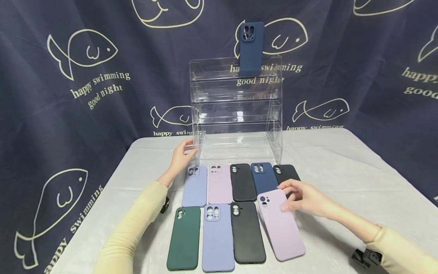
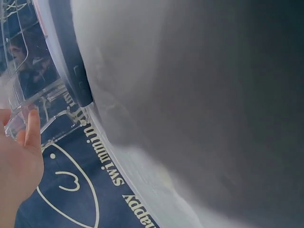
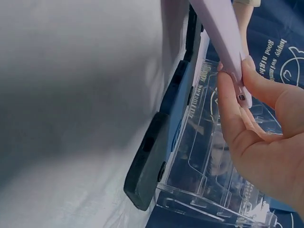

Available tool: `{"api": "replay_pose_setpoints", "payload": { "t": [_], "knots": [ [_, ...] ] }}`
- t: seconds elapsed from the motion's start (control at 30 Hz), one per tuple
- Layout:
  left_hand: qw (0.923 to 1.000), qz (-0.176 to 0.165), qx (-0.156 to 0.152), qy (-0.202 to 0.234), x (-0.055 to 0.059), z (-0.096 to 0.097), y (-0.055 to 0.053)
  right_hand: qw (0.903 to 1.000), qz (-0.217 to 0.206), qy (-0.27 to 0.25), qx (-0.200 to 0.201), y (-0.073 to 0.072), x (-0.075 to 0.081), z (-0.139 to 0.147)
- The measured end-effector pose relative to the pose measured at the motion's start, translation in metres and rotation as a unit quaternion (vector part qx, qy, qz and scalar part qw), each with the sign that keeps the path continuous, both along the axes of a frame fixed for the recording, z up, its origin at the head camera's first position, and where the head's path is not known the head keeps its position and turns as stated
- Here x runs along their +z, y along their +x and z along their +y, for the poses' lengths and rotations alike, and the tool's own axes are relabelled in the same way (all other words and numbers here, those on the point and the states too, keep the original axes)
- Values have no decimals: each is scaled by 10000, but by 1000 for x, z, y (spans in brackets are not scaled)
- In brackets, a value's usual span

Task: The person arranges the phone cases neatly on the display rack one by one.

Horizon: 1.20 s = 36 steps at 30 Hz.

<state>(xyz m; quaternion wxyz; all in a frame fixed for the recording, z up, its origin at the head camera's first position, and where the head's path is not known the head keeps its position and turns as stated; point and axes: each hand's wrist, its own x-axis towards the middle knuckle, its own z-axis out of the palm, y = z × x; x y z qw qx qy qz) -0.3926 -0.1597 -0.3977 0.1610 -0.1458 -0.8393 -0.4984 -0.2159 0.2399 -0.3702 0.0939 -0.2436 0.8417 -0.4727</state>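
My right hand (image 1: 304, 196) pinches a light purple phone case (image 1: 282, 224) near its top edge. The case is tilted above the table beside a black phone case (image 1: 248, 232); in the right wrist view its edge sits between thumb and fingers. My left hand (image 1: 181, 156) touches the left side of a clear tiered display rack (image 1: 236, 146), its fingers fairly straight. One blue phone case (image 1: 251, 49) stands upright on the top tier. In the back row lie a periwinkle case (image 1: 195, 186), a pink case (image 1: 220, 184), a black case (image 1: 243, 182), a blue case (image 1: 265, 179) and another black case (image 1: 287, 173).
In the front row lie a green case (image 1: 183, 238) and a periwinkle case (image 1: 218, 238). The rack stands just behind the back row of cases. A white cloth covers the table (image 1: 328, 163). Behind it hangs a dark blue curtain (image 1: 143, 45) with fish drawings.
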Motion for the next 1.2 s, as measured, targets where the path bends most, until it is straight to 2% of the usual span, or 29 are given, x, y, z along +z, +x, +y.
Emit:
{"api": "replay_pose_setpoints", "payload": {
  "t": [0.27,0.4,0.6,0.8,1.2],
  "knots": [
    [9999,114,-35,-65,1,-2,-2,9944,685,-781,216,-13,15,0],
    [9999,120,12,-121,0,-4,-3,9909,981,-921,-78,-23,31,0],
    [9998,102,29,-154,-1,-6,-4,9881,1049,-915,-647,-38,54,2],
    [9998,117,33,-128,-3,-5,-3,9832,1201,-1149,-750,-57,74,3],
    [9999,145,-18,-26,-3,-1,-2,9722,1761,-979,-1191,-88,112,-6]
  ]
}}
